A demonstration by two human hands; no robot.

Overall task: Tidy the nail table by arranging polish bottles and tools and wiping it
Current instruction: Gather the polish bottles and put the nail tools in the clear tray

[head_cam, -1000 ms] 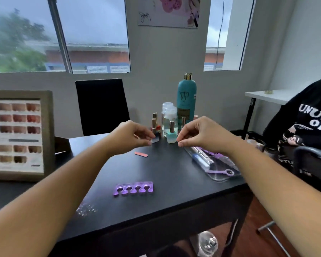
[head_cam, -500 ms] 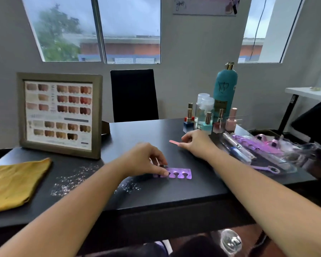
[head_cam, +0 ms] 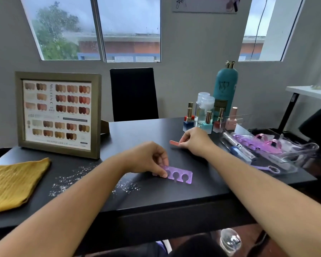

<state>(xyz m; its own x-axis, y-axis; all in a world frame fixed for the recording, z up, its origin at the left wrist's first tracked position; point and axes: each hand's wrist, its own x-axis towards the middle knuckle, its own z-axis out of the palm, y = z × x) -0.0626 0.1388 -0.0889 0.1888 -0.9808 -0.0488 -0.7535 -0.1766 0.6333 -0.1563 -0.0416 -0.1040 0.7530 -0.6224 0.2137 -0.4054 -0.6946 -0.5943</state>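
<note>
My left hand (head_cam: 148, 159) pinches one end of the purple toe separator (head_cam: 180, 175), which lies on the black table (head_cam: 156, 197). My right hand (head_cam: 195, 140) grips the small pink nail file (head_cam: 174, 143) just above the tabletop. Several polish bottles (head_cam: 208, 121) stand grouped at the back right beside a tall teal bottle (head_cam: 224, 89). A clear tray (head_cam: 289, 164) at the right holds purple and blue tools. Spilled glitter (head_cam: 72, 182) is scattered on the table near the front left.
A folded yellow cloth (head_cam: 13, 184) lies at the left front. A framed nail colour chart (head_cam: 57, 114) stands at the back left. A black chair (head_cam: 133, 93) is behind the table. A person in black sits at the far right edge.
Both hands left the polish bottles and came toward me. The left hand took hold of the toe separator and the right took hold of the pink nail file. The camera turned left.
</note>
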